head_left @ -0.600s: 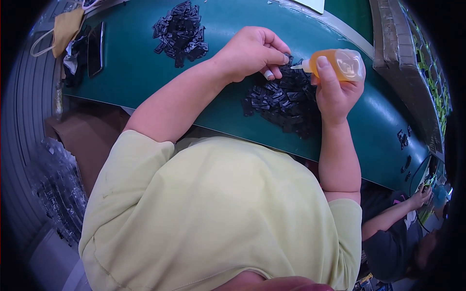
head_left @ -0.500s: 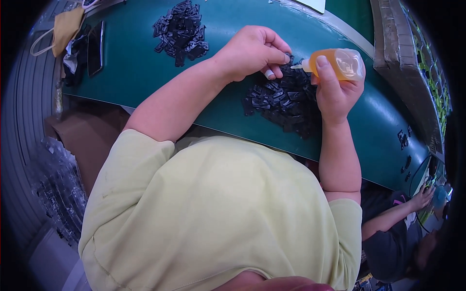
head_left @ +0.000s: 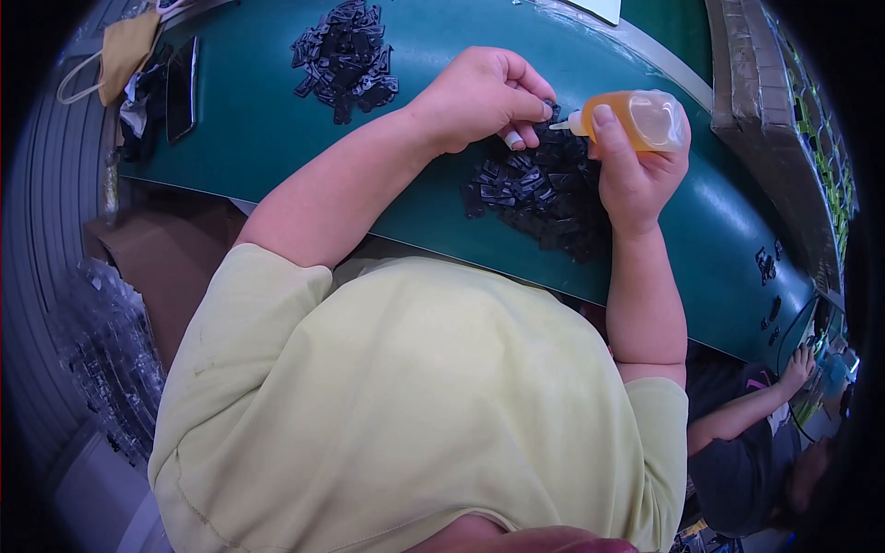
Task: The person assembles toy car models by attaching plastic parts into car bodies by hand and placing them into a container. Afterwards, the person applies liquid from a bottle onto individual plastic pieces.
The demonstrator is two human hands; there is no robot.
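Observation:
My right hand is wrapped round a clear squeeze bottle of amber liquid, tipped on its side with its narrow nozzle pointing left. At the nozzle's tip, my left hand pinches a small black plastic part between thumb and forefinger. White tape is wound round one finger of that hand. Below both hands spreads a pile of black plastic parts on the green tabletop. Most of the pinched part is hidden by my fingers and blends with the pile.
A second pile of black parts lies farther left, beyond my left forearm. At the far left are a phone and a tan face mask. Cardboard borders the right side. A co-worker's arm reaches in at lower right.
The bottle and my right hand have shifted slightly left, bringing the nozzle closer to the pinched part. My left hand has barely moved. The co-worker's hand has moved a little.

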